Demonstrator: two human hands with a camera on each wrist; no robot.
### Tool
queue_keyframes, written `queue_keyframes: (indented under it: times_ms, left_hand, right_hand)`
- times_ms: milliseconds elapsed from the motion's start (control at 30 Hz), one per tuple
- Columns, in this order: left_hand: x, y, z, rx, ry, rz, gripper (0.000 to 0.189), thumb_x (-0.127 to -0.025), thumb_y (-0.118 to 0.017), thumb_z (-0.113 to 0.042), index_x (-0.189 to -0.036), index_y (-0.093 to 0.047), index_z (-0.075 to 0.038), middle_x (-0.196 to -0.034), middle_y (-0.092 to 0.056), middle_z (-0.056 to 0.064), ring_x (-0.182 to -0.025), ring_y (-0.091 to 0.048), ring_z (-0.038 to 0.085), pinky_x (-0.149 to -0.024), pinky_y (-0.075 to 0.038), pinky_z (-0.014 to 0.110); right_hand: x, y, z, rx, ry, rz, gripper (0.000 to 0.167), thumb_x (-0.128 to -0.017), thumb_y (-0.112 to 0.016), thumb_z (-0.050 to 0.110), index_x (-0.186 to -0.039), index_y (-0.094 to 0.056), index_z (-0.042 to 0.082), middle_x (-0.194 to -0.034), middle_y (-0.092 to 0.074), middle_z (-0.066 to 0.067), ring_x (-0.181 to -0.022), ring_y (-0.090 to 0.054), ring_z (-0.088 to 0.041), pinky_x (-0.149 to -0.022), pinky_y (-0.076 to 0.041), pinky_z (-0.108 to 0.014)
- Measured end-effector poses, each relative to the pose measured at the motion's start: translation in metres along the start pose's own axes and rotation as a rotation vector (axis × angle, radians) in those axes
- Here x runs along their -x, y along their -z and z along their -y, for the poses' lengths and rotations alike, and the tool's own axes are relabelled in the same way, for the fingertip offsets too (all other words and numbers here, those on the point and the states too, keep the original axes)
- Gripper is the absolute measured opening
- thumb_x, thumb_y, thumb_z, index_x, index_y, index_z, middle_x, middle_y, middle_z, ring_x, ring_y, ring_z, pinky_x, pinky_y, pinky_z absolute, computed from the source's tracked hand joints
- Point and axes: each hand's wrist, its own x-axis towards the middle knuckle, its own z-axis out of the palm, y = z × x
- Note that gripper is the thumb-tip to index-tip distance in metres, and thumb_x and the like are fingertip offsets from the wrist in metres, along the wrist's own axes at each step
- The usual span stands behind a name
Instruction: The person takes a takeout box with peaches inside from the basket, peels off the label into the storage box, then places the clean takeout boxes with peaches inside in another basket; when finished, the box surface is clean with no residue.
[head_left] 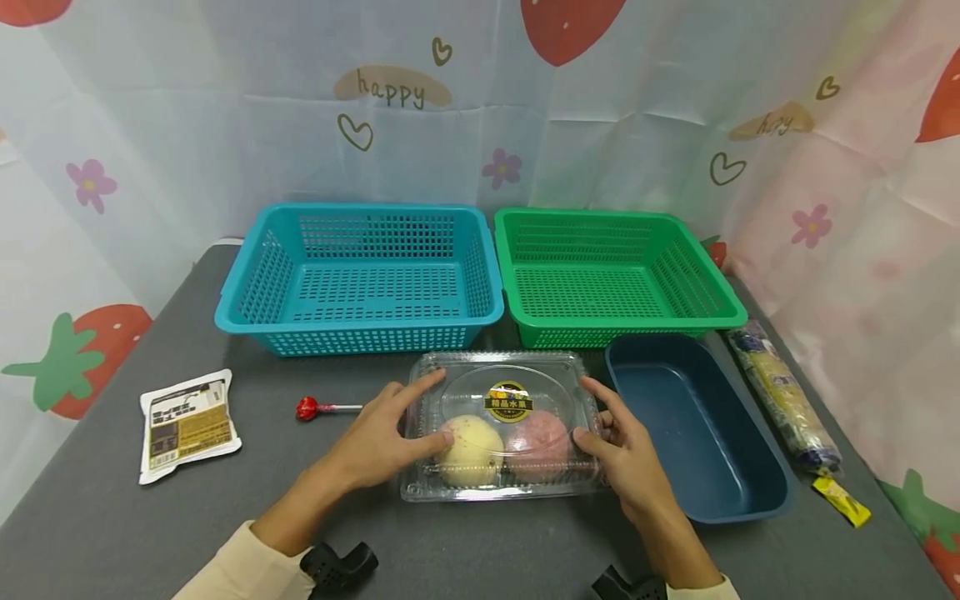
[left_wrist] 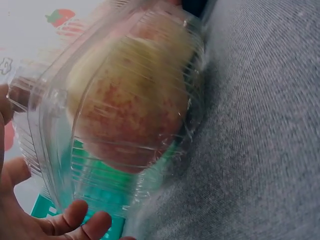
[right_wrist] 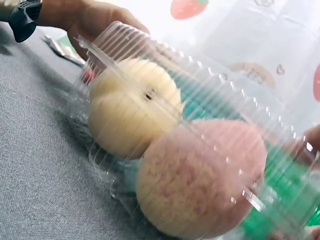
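A clear plastic fruit box [head_left: 468, 379] with its lid down lies on the grey table, a round black and yellow label on top. Inside are two peaches side by side, a pale yellow peach [head_left: 471, 454] and a pink peach [head_left: 537, 450]. My left hand [head_left: 382, 437] holds the box by its left side, thumb and index finger reaching onto the lid. From the right, my right hand [head_left: 628, 450] grips the opposite side, thumb near the pink peach. Through the ribbed plastic, the right wrist view shows the yellow peach [right_wrist: 130, 110] and the pink peach [right_wrist: 200, 180].
Behind the box stand a blue basket [head_left: 375, 337] and a green basket [head_left: 630, 323]. A navy tub [head_left: 750, 508] is right of my right hand. Farther right lie a long wrapped pack [head_left: 783, 392] and yellow sachet [head_left: 842, 500]. Leftward are a red lollipop [head_left: 307, 408] and white-edged pouch [head_left: 189, 425].
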Motion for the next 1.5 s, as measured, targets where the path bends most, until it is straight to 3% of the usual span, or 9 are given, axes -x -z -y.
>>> queue_keyframes:
  times_ms: [133,233,300,400,467,600,733,1033,1500]
  left_hand:
    - [0.0,0.0,0.001,0.051,-0.013,-0.007,0.078,-0.082,-0.073,-0.045,-0.149,-0.04,-0.023,-0.087,-0.042,0.007,-0.071,-0.04,0.02,-0.056,-0.035,0.033]
    - [-0.001,0.0,0.001,0.084,-0.024,-0.008,0.077,-0.082,-0.074,-0.042,-0.148,-0.041,-0.02,-0.084,-0.04,0.006,-0.071,-0.039,0.02,-0.056,-0.034,0.032]
    - [-0.001,-0.001,0.001,0.101,-0.029,-0.008,0.077,-0.082,-0.074,-0.039,-0.148,-0.041,-0.018,-0.084,-0.04,0.006,-0.071,-0.039,0.02,-0.056,-0.034,0.032]
    - [-0.002,-0.002,0.0,0.124,-0.028,-0.007,0.078,-0.082,-0.075,-0.037,-0.148,-0.041,-0.017,-0.084,-0.04,0.007,-0.071,-0.039,0.02,-0.056,-0.034,0.032]
    - [-0.002,-0.003,0.0,0.138,-0.022,-0.008,0.078,-0.081,-0.075,-0.037,-0.149,-0.041,-0.017,-0.084,-0.04,0.008,-0.071,-0.039,0.02,-0.056,-0.034,0.032]
    - [-0.002,-0.004,0.0,0.158,-0.007,-0.006,0.079,-0.081,-0.076,-0.036,-0.149,-0.04,-0.018,-0.087,-0.04,0.009,-0.072,-0.04,0.021,-0.055,-0.034,0.032]
    - [-0.003,-0.005,0.0,0.164,-0.003,-0.012,0.08,-0.08,-0.077,-0.035,-0.149,-0.04,-0.018,-0.087,-0.041,0.009,-0.071,-0.04,0.021,-0.055,-0.035,0.032]
    - [-0.003,-0.003,-0.001,0.191,0.01,-0.012,0.081,-0.079,-0.079,-0.031,-0.149,-0.04,-0.017,-0.085,-0.041,0.009,-0.071,-0.04,0.021,-0.054,-0.036,0.031]
    - [-0.003,0.001,-0.007,0.282,0.07,0.028,0.079,-0.08,-0.08,-0.026,-0.148,-0.041,-0.017,-0.091,-0.042,0.013,-0.065,-0.046,0.02,-0.051,-0.043,0.031]
  right_hand:
    - [0.0,-0.001,0.009,0.106,-0.045,0.004,0.062,-0.093,-0.06,0.0,-0.147,-0.04,0.02,-0.097,-0.048,-0.016,-0.073,-0.046,-0.021,-0.057,-0.04,-0.028]
    - [0.001,-0.001,0.019,0.261,-0.089,0.029,0.065,-0.092,-0.062,0.005,-0.149,-0.038,0.026,-0.122,-0.049,-0.02,-0.097,-0.054,-0.03,-0.069,-0.048,-0.038]
    - [0.002,0.001,0.027,0.389,-0.095,0.051,0.066,-0.091,-0.064,0.01,-0.149,-0.038,0.027,-0.132,-0.046,-0.018,-0.112,-0.05,-0.035,-0.077,-0.047,-0.046]
    - [0.003,0.008,0.04,0.534,-0.047,0.067,0.065,-0.091,-0.065,0.013,-0.149,-0.038,0.023,-0.135,-0.045,-0.018,-0.117,-0.048,-0.036,-0.081,-0.047,-0.05]
    - [0.001,0.013,0.048,0.573,0.012,0.071,0.063,-0.092,-0.065,0.011,-0.149,-0.039,0.019,-0.132,-0.047,-0.019,-0.114,-0.048,-0.035,-0.08,-0.048,-0.049]
    - [-0.007,0.021,0.063,0.568,0.101,0.091,0.059,-0.092,-0.065,0.007,-0.147,-0.042,0.015,-0.129,-0.05,-0.017,-0.107,-0.049,-0.031,-0.078,-0.048,-0.044]
    - [-0.018,0.024,0.072,0.53,0.141,0.156,0.056,-0.093,-0.065,0.006,-0.145,-0.045,0.014,-0.123,-0.052,-0.014,-0.099,-0.049,-0.027,-0.076,-0.047,-0.042]
    - [-0.047,0.011,0.078,0.521,0.243,0.315,0.049,-0.091,-0.068,0.011,-0.138,-0.054,0.01,-0.115,-0.059,-0.01,-0.089,-0.05,-0.021,-0.07,-0.045,-0.039]
    - [-0.076,-0.018,0.073,0.544,0.18,0.48,0.042,-0.09,-0.069,0.009,-0.131,-0.06,0.009,-0.108,-0.062,-0.01,-0.084,-0.057,-0.019,-0.063,-0.05,-0.035]
